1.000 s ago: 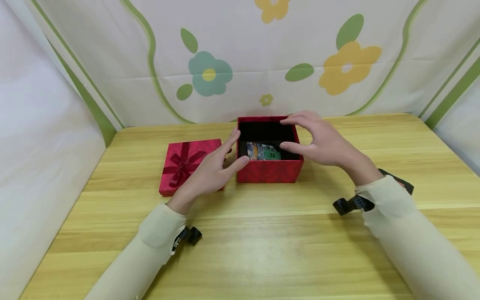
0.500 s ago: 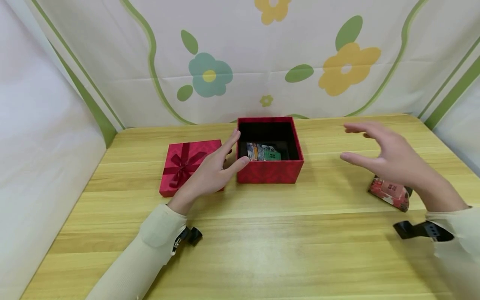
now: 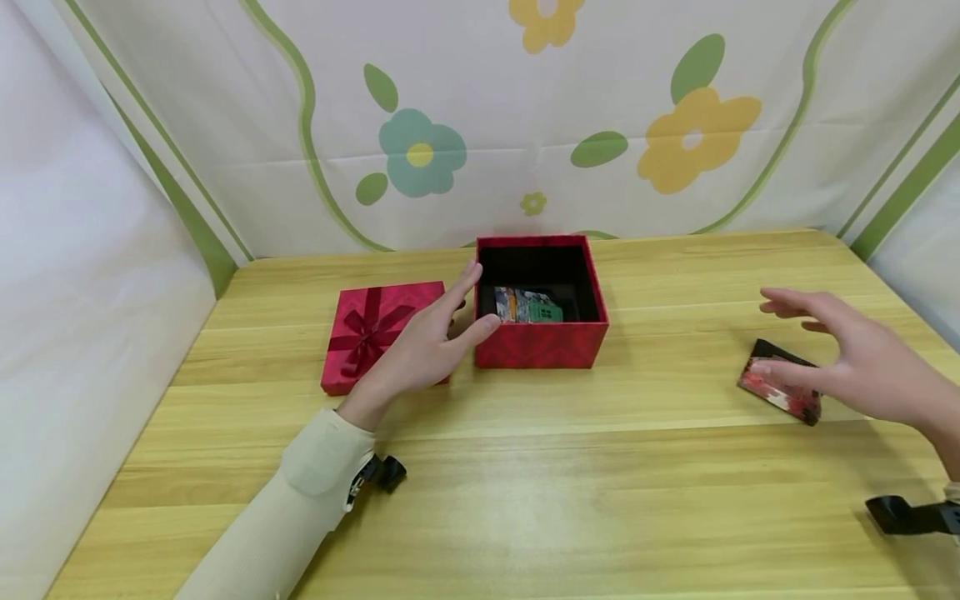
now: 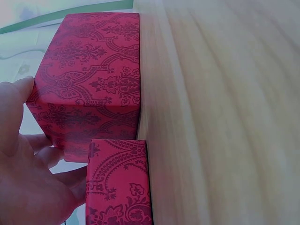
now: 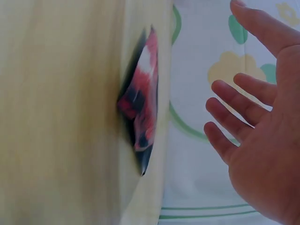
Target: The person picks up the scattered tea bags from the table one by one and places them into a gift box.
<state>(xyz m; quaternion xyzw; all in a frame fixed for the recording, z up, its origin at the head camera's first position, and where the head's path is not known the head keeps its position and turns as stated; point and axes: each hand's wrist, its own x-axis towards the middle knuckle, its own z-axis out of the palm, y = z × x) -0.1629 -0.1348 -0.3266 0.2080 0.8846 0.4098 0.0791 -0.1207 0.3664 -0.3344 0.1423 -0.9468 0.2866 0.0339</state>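
Note:
An uncovered red gift box (image 3: 540,346) with a black inside stands near the table's far edge. In it lies a flat item with grey, orange and green print (image 3: 544,311). My left hand (image 3: 423,346) rests at the box's left front corner, fingers extended along its side and thumb at the rim. Beside that hand is the red lid (image 3: 351,323) with a ribbon bow. My right hand (image 3: 862,358) hovers over a small flat red-and-black packet (image 3: 783,398), fingers spread and thumb partly covering it in the head view. The right wrist view shows this packet (image 5: 140,98) apart from the hand.
The wooden table (image 3: 540,483) ends at a white cloth backdrop (image 3: 510,117) with printed flowers. The lid lies left of the box, partly under my left forearm and hand. Dark wrist cameras project from both wrists.
My right hand has withdrawn from the box and moved right, holding nothing, to above the red-and-black packet. My left hand, the box and the lid have stayed in place.

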